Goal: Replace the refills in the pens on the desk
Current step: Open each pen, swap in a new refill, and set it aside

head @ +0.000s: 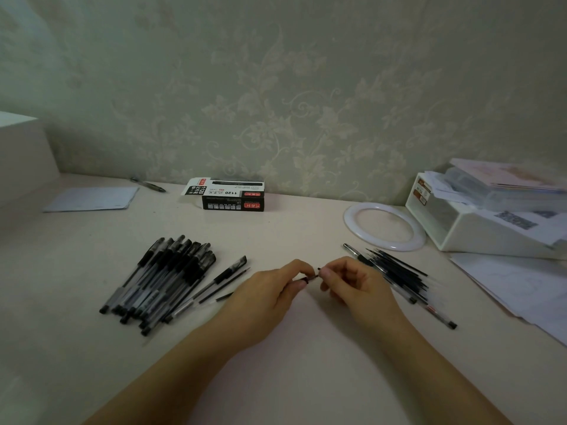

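Two black pen boxes (233, 196) at desk's (291, 348) back edge, one open; our left hand (270, 289) and right hand (352, 283) pinch a small pen part (310, 277).

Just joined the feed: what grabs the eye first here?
Both hands meet mid-desk, the left hand and right hand pinching a small dark pen part between them. A big pile of pens lies to their left, a bundle of refills to their right, and a black box stands by the wall.
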`<state>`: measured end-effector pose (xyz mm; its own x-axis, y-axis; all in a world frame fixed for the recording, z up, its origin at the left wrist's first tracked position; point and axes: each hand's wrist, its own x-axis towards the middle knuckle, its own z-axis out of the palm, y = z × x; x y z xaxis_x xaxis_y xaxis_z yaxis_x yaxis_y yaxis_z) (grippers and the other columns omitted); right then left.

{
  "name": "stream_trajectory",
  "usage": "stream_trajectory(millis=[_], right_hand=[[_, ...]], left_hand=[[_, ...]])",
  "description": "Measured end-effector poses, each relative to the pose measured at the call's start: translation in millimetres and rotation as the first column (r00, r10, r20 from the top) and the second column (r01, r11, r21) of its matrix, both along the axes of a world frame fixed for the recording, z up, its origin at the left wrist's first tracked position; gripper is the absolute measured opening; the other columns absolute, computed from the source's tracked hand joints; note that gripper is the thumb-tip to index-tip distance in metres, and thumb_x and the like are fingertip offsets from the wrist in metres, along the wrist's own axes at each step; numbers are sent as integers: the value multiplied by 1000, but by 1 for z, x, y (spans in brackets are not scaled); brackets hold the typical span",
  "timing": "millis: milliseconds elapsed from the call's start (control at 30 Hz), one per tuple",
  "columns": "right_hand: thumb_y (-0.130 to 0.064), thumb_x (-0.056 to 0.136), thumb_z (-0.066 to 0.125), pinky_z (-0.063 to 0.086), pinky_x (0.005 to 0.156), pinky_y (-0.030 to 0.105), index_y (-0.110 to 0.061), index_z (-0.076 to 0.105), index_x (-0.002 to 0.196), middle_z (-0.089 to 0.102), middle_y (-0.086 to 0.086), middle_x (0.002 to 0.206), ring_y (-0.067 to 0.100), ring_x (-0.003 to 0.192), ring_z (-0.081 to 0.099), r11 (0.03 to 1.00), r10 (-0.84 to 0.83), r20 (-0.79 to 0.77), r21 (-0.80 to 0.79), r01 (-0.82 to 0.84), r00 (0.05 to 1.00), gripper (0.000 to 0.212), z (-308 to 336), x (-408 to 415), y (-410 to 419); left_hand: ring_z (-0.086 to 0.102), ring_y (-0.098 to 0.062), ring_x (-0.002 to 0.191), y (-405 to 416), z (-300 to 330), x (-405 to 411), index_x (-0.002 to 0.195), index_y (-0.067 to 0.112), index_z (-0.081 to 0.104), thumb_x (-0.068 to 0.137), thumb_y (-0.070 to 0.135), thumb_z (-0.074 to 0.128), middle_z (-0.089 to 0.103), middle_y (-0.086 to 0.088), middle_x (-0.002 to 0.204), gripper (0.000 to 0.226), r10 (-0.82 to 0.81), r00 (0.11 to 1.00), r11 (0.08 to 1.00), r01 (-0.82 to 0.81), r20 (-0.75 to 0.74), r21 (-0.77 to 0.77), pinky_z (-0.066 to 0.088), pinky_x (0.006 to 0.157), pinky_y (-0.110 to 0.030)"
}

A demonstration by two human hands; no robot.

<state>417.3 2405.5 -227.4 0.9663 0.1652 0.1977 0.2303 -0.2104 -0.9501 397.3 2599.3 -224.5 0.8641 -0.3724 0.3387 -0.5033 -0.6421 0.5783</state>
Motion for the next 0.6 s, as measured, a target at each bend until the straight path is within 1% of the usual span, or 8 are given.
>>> stream_trajectory(millis=[100, 167, 200, 300, 367, 433, 500, 600], right_hand=[[-19, 90, 68, 46, 57, 12, -20, 71, 84, 71, -2, 72, 2, 59, 58, 994, -80, -9, 71, 81, 997, 7, 1, 2, -1], [-18, 90, 69, 47, 58, 12, -23, 71, 82, 71, -5, 70, 2, 59, 59, 987, -126, -5, 104, 126, 992, 9, 2, 1, -3], [-17, 89, 70, 48, 59, 13, -24, 70, 81, 70, -7, 70, 2, 61, 60, 986, -148, 19, 82, 146, 989, 10, 2, 1, -4], [-16, 85, 71, 49, 62, 14, -26, 68, 79, 69, -8, 72, 5, 65, 63, 967, -159, 175, -172, 189, 972, 12, 1, -3, -4], [-13, 83, 68, 45, 58, 15, -24, 67, 79, 63, -5, 67, 9, 62, 58, 920, -80, 272, -350, 176, 959, 12, -2, -5, -3], [-11, 82, 66, 40, 59, 14, -21, 66, 80, 59, -6, 69, 12, 65, 54, 856, 19, 336, -492, 159, 942, 10, -3, -6, -2], [-9, 83, 66, 38, 61, 11, -19, 67, 83, 56, -8, 74, 11, 69, 54, 824, 70, 355, -547, 147, 932, 11, -3, -7, -1], [-5, 85, 64, 39, 63, 12, -18, 72, 92, 54, -7, 78, 9, 70, 54, 828, 98, 361, -546, 125, 927, 17, -2, -8, 1]], left_hand=[[46, -7, 60, 0, 0, 0, 120, 42, 49, 102, 29, 39, 49, 7, 65, 25, -2, 1000, 1000, 2, 20, 6, 38, 57, -28], [47, -6, 62, 0, 0, 1, 121, 43, 49, 102, 26, 39, 50, 9, 67, 27, 5, 999, 1000, -5, 32, 8, 38, 57, -25], [49, -6, 65, 0, -1, 1, 122, 42, 49, 102, 25, 39, 51, 10, 69, 28, 12, 999, 1000, -12, 34, 7, 39, 59, -25], [51, -2, 74, 1, -2, 3, 124, 40, 50, 102, 20, 39, 52, 17, 75, 32, 36, 999, 999, -35, 25, -5, 40, 63, -18], [51, 2, 77, 1, -3, 3, 125, 38, 52, 101, 18, 40, 51, 20, 78, 33, 46, 999, 999, -46, 20, -19, 37, 65, -12], [51, 2, 78, 0, -3, 3, 126, 38, 52, 101, 18, 40, 51, 21, 81, 34, 50, 999, 999, -50, 11, -18, 39, 67, -14], [51, 1, 78, 0, -3, 2, 126, 38, 53, 101, 18, 40, 51, 19, 81, 34, 51, 999, 999, -51, 8, -11, 40, 68, -18], [50, -2, 77, -2, -2, 2, 126, 37, 54, 101, 17, 42, 52, 16, 80, 34, 49, 999, 999, -49, 11, -8, 41, 68, -21]])
